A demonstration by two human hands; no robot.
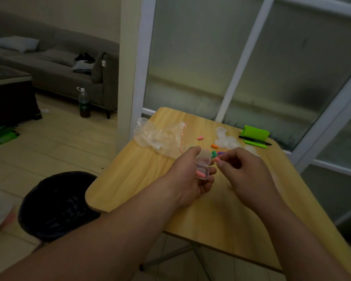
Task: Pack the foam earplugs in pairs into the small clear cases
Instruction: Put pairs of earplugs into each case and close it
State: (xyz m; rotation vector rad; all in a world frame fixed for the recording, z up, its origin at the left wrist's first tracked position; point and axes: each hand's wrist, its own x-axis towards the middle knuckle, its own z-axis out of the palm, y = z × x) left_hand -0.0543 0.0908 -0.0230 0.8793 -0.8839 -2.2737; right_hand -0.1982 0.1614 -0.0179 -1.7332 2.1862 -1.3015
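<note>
Left hand (187,175) gripping case (202,166), right hand (245,171) pinching earplug (216,159); table (140,179) — sofa (55,63)

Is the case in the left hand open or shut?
Open: the clear case has its lid swung up, pink earplug in the base.

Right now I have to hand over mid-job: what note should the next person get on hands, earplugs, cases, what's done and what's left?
Left hand holds an open clear case with a pink earplug inside. Right hand is curled beside it; whether it pinches anything is unclear. Loose earplugs and other clear cases lie on the table. Left: second plug, closing, remaining pairs.
</note>
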